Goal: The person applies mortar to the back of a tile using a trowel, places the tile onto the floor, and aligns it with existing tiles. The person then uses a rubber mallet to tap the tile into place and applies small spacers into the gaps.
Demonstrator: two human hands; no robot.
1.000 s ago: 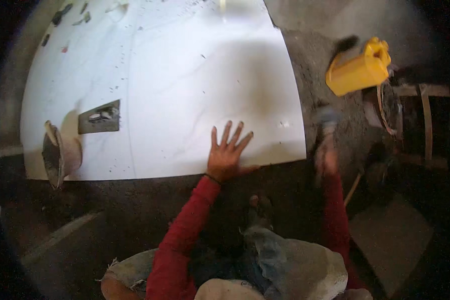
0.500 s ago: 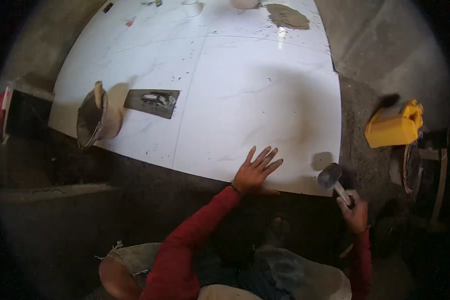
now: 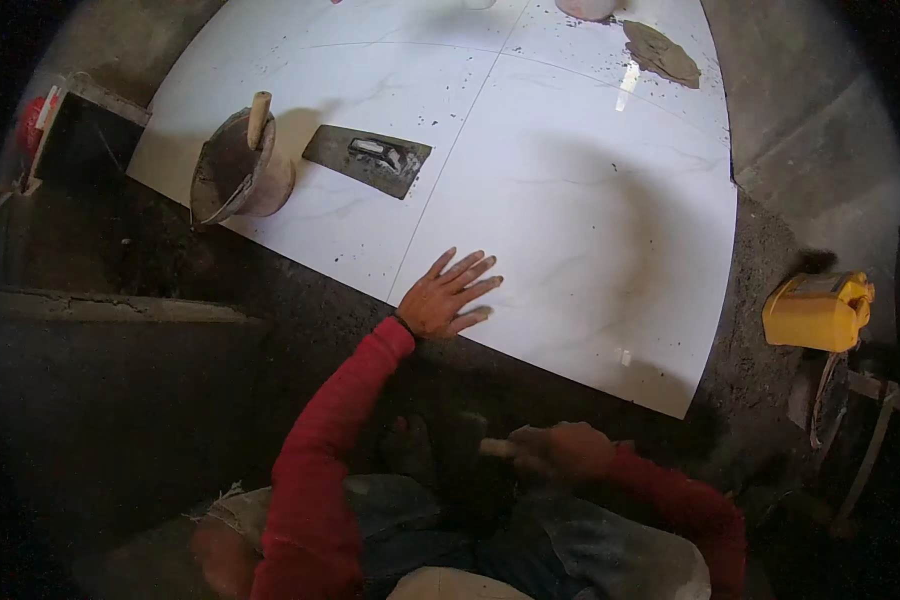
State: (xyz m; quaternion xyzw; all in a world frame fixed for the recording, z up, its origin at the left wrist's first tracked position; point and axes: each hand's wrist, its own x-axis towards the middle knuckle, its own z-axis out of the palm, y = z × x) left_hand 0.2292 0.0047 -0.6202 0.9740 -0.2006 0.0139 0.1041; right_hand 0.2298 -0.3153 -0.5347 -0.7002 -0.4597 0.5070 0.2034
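Note:
My left hand (image 3: 440,295) rests open, fingers spread, on a white marble-patterned tile (image 3: 580,260) near its front edge and beside a seam. Below that edge, over the dark ground, my right hand (image 3: 570,448) grips a mallet (image 3: 495,446) by its pale handle; its dark head is dim and blurred against the shadow. On the left tile sit a mud-stained bucket (image 3: 270,180) with a wooden handle sticking out and a flat metal trowel (image 3: 400,175). A patch of grey mortar (image 3: 660,55) lies on the far tile.
A yellow jerrycan (image 3: 810,315) stands right of the tiles, with a dark round container (image 3: 825,400) below it. A red object (image 3: 35,125) and a boarded frame (image 3: 90,95) are at the left, above a concrete ledge (image 3: 120,305). A pinkish container (image 3: 585,8) is at the back.
The view has shifted, bringing more of the left side in. My right hand has moved the mallet from the tile's right corner down and leftward, below the edge. My left hand stays spread on the tile.

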